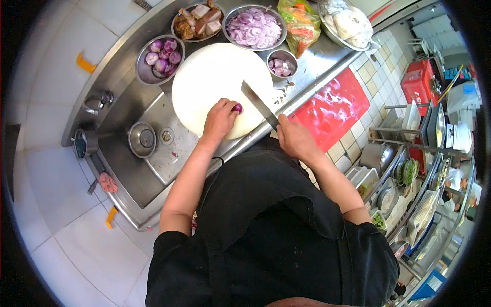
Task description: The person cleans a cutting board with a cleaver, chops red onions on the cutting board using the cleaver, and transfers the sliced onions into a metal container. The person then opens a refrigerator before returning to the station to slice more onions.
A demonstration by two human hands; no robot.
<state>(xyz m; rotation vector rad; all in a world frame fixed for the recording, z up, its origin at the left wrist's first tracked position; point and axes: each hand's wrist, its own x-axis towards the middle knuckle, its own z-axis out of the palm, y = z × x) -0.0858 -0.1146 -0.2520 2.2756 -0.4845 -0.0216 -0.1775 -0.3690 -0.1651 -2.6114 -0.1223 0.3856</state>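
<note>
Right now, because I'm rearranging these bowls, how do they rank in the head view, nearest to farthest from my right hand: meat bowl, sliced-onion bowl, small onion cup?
From your right hand:
1. Small onion cup: ahead, by the board's right edge.
2. Sliced-onion bowl: beyond the board, further left.
3. Meat bowl: also beyond the board, left of the sliced onions.

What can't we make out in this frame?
All head view:
- Onion, part: behind left hand
- Knife handle: inside right hand
- Bag contents: crumpled plastic; top edge crops it
- Greens, kind: too small
</note>
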